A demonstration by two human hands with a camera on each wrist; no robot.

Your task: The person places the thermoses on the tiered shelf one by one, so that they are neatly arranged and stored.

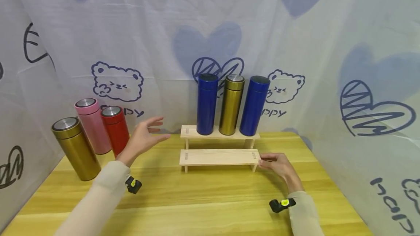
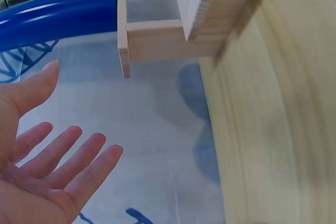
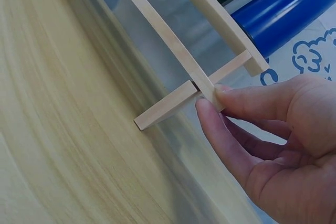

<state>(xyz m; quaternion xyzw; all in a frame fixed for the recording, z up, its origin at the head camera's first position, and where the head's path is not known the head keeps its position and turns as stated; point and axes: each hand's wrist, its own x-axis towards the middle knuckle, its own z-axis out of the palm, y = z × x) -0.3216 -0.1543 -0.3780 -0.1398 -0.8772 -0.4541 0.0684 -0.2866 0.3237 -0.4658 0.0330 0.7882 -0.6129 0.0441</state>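
My right hand (image 1: 278, 165) pinches the right end of the lower wooden shelf (image 1: 216, 157) between thumb and fingers; the right wrist view shows the grip at the board's corner (image 3: 211, 94). My left hand (image 1: 144, 137) hovers in the air left of the shelves, fingers spread and holding nothing, beside the red flask (image 1: 115, 126). On the upper wooden shelf (image 1: 191, 131) behind stand a blue flask (image 1: 206, 105), a gold flask (image 1: 231, 105) and another blue flask (image 1: 255, 105). The left wrist view shows the left palm (image 2: 37, 192) with its fingers apart.
At the table's left stand a gold flask (image 1: 77, 148) and a pink flask (image 1: 93, 126), close to the red one. The yellow wood-grain table (image 1: 210, 207) meets a printed white curtain (image 1: 157, 46) at the back and sides.
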